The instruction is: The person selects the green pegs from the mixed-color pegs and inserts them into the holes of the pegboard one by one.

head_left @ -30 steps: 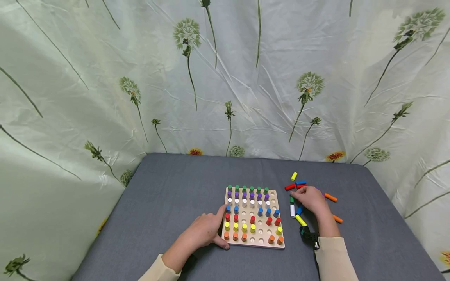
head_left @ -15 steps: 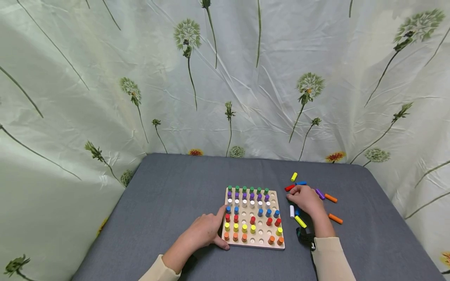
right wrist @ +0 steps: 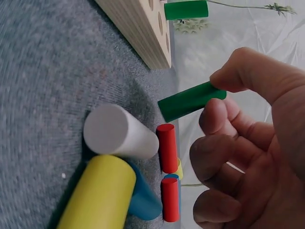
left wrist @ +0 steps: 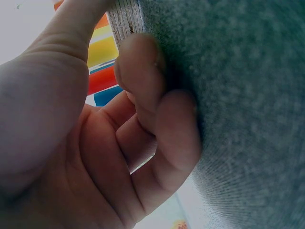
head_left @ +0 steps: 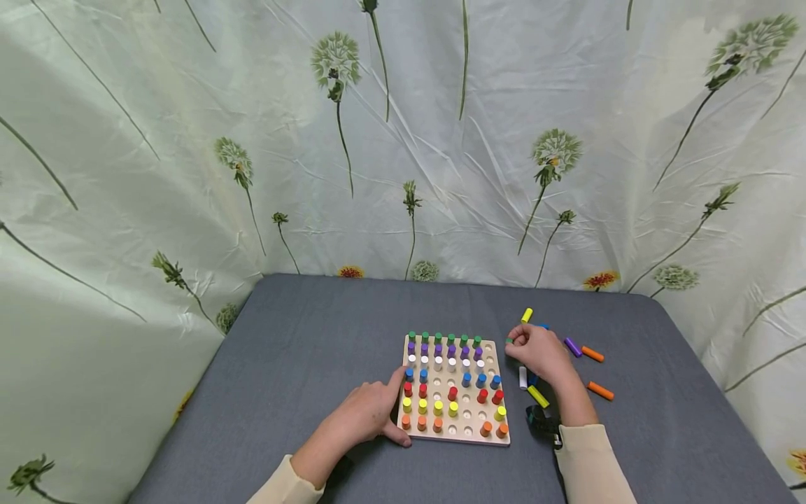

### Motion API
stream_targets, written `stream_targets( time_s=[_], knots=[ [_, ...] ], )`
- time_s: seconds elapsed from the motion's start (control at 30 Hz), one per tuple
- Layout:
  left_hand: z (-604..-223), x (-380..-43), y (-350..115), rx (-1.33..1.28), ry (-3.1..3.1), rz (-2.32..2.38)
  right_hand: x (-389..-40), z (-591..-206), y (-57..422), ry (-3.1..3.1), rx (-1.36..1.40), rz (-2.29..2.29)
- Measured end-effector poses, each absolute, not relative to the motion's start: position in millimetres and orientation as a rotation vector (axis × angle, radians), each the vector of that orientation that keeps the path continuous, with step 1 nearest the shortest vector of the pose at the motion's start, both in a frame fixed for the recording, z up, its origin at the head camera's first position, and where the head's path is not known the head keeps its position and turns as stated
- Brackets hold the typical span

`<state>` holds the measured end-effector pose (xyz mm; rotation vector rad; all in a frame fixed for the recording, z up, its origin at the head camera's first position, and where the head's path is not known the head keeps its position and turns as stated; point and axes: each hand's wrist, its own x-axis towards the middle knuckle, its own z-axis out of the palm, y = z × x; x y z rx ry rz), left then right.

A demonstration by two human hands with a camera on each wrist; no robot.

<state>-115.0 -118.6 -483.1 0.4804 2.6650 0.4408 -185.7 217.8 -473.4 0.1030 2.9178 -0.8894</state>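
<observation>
A wooden pegboard [head_left: 460,439] lies on the grey table, with rows of green, purple, white, blue, red, yellow and orange pegs standing in it and some bare holes. My left hand [head_left: 368,413] holds the board at its near left, index finger along the left side and thumb by the near corner. Its other fingers are bent against the table in the left wrist view. Right of the board, my right hand [head_left: 543,353] pinches a green peg [right wrist: 190,101] between thumb and index finger. That peg hangs tilted above the table, its remaining fingers loosely bent behind it.
Loose pegs lie around the right hand: white [head_left: 523,378], yellow [head_left: 538,397], purple [head_left: 573,346] and orange [head_left: 592,354] among them. Red pegs [right wrist: 167,149] and a blue peg [right wrist: 145,200] show in the right wrist view. A flowered cloth [head_left: 403,140] hangs behind the table.
My right hand has picked the green peg up from among the loose ones and moved left with it toward the board. The left hand and the board have stayed put.
</observation>
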Motion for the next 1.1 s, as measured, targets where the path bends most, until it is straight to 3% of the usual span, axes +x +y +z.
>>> stream_targets(
  time_s=[1.1],
  knots=[
    [-483.0,-115.2,-120.1,0.516,2.672,0.441,-181.0,-463.1,194.7,2.812,-0.054,-1.327]
  ],
)
